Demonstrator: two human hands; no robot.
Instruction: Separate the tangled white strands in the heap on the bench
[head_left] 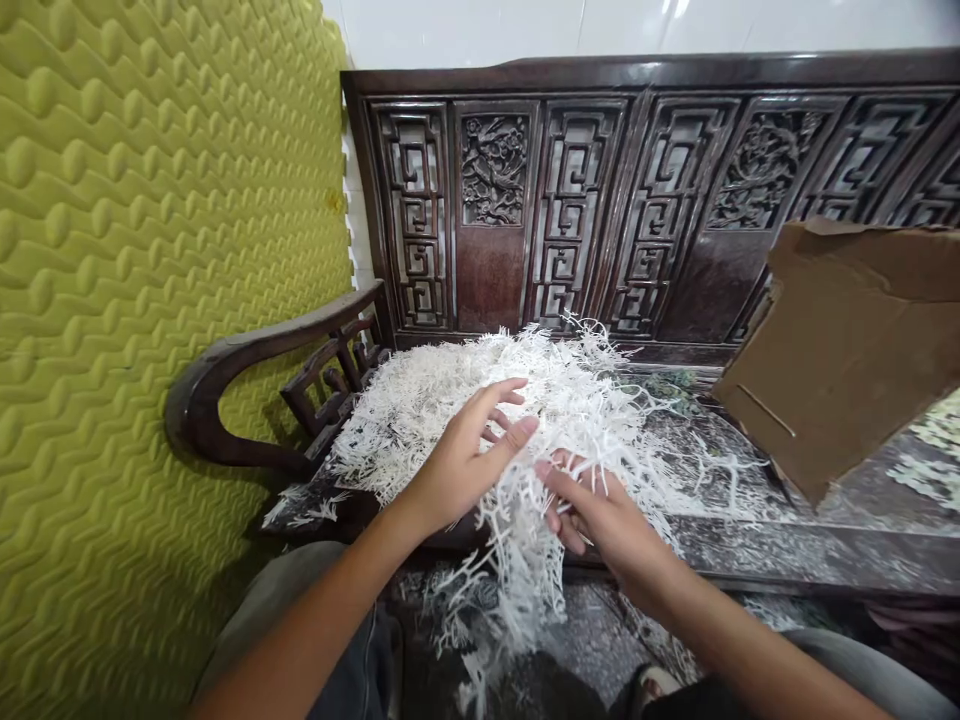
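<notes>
Your left hand (469, 462) sits on a heap of white shreds (420, 425), fingers (502, 392) spread open; your right hand (604, 520) is curled in it, can't tell if gripping. Heap's on a carved wooden bench (491, 280), cardboard (847, 350) off right.

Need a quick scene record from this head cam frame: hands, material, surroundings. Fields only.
left hand: open, fingers spread on the strands
right hand: in among the strands, fingers partly curled
material: pile of white branching strands, material unclear, spilling over the seat's front edge
support: dark carved wooden bench, with lattice back and curved armrest
right of pile: torn cardboard sheet, tilted above the seat
left of bench: green egg-crate foam pad
</notes>
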